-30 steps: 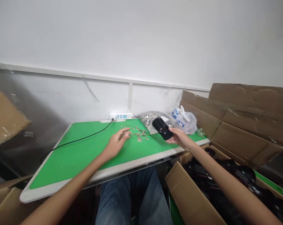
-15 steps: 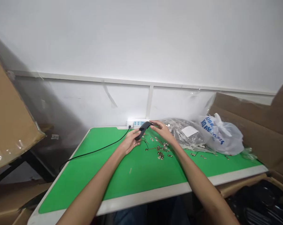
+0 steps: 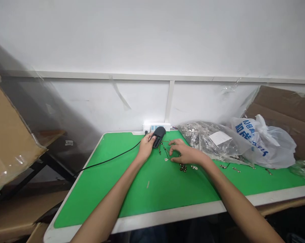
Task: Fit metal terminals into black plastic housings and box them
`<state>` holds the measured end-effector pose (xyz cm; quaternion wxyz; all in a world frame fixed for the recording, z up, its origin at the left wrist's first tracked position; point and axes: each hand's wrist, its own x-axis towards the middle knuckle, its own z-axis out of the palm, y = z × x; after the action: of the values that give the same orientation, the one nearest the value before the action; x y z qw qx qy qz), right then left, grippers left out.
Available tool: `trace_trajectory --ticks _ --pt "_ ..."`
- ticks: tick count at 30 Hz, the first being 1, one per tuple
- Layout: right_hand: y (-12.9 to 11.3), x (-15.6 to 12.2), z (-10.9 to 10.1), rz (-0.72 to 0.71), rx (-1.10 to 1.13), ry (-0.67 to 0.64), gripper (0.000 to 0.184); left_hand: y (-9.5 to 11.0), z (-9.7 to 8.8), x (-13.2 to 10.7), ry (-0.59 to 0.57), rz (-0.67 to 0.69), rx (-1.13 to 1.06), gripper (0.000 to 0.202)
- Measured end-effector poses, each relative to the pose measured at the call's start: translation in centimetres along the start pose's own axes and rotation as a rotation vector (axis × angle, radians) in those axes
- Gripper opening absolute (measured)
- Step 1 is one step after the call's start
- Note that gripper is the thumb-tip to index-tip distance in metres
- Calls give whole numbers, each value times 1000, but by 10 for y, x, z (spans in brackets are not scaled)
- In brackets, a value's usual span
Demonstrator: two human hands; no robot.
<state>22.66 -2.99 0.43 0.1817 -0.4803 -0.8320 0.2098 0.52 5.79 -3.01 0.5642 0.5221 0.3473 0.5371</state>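
My left hand [image 3: 145, 147] is closed around a black, rounded plastic casing [image 3: 161, 132], with the thumb on its recessed face. The casing is tilted above the back of the green mat [image 3: 132, 189]. To the right, my right hand [image 3: 184, 152] hovers low with curved fingers spread and nothing visible between them. Under and beside it lie small shiny metal contact pieces [image 3: 183, 168], partly covered by the hand. Thin wire-like parts [image 3: 165, 150] lie between the two hands.
Behind the casing, a white power strip [image 3: 169, 127] stands against the wall, with a black cable [image 3: 112, 158] running left. A clear bag of metal parts [image 3: 193, 133] and a white plastic bag [image 3: 276, 141] sit at right. Cardboard [image 3: 10, 135] rises on the left.
My right hand has let go of the casing and moved right and down over the metal pieces. The casing has turned so its recessed face shows. The view has shifted slightly.
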Motion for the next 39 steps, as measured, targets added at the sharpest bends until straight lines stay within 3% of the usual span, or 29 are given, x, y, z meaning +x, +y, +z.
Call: trace_trajectory --ticks 5,9,12,16,19,24,28,39 --pt "4 2 1 -37 30 -25 3 4 5 -2 78 -19 97 24" --pt "-7 1 3 -99 51 26 7 13 9 -7 111 -124 136 16" --pt "-14 -1 -2 -75 81 141 16 21 9 -11 61 -183 69 19" --pt "-15 3 -5 -21 166 361 33 26 8 -18 23 -132 22 28" --pt "-14 10 3 -44 227 520 32 26 12 -23 -15 -123 -3 29" --pt "-20 21 21 -18 411 704 27 28 22 -36 -242 -194 -112 38" --pt "-23 23 23 35 507 778 26 29 25 -42 -342 -205 -151 43" --pt "-31 22 27 29 473 812 26 22 26 -40 -345 -161 -109 50"
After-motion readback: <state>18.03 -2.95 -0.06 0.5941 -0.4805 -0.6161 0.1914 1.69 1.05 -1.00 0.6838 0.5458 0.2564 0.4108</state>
